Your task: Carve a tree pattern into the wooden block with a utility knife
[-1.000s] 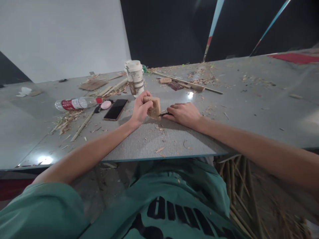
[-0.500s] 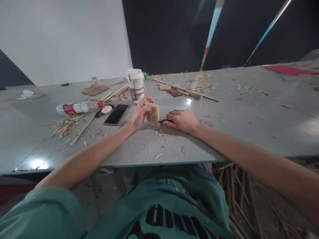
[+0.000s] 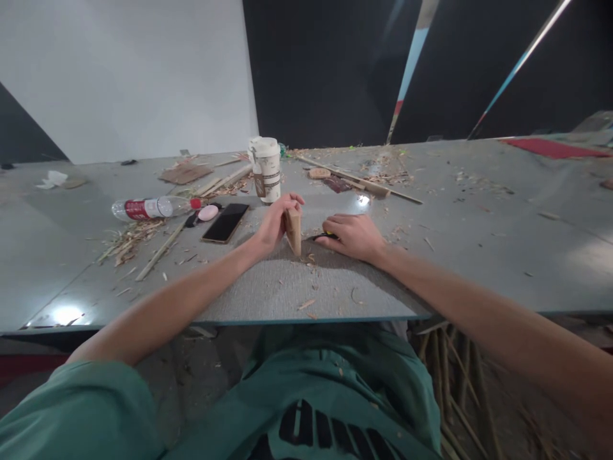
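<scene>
My left hand (image 3: pixel 275 223) grips a small pale wooden block (image 3: pixel 294 231) that stands on one edge on the grey table (image 3: pixel 479 243), its narrow side turned towards me. My right hand (image 3: pixel 352 235) rests on the table just right of the block, fingers curled around a small dark tool with a bit of yellow (image 3: pixel 323 236) whose tip points at the block. Wood shavings (image 3: pixel 309 259) lie around the block's foot.
Left of my hands lie a black phone (image 3: pixel 225 222), a pink oval object (image 3: pixel 208 213) and a plastic bottle (image 3: pixel 153 207) on its side. A lidded paper cup (image 3: pixel 268 169) stands behind. Bamboo strips and chips (image 3: pixel 364 182) litter the far table; sticks lie on the floor (image 3: pixel 454 377) at right.
My left hand has turned the block from showing its broad face to standing edge-on. The view has shifted slightly; my right hand stays beside it with the tool.
</scene>
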{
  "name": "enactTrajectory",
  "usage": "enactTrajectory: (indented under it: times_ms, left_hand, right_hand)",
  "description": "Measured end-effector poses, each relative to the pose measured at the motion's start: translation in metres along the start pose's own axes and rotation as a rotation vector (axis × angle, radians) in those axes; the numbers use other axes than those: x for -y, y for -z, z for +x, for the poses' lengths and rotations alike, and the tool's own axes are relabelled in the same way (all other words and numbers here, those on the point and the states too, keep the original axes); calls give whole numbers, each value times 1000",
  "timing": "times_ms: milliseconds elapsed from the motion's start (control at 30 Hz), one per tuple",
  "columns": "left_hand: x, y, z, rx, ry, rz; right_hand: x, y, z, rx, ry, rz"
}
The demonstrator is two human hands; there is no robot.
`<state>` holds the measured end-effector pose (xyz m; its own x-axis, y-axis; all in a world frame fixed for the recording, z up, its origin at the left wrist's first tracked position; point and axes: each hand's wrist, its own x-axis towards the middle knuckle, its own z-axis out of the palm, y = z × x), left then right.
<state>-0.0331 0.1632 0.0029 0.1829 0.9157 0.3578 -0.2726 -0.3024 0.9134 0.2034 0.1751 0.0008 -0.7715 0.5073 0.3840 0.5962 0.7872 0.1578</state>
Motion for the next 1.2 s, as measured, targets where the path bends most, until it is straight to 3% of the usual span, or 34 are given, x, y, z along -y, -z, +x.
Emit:
enactTrajectory:
  times_ms: [200,600,1067,1200]
  left_hand:
    - [7,-10,14,43,23,-50]
    - [13,-13,20,87,43,-95]
    - [16,-12,23,100,75,-135]
    - [15,-13,23,88,85,-127]
  right_hand:
    - [2,-2,11,-20,116,-44]
    - [15,-14,26,-23,126,-105]
    - [22,-11,31,145,171,-141]
    - [25,-8,31,144,180,-158]
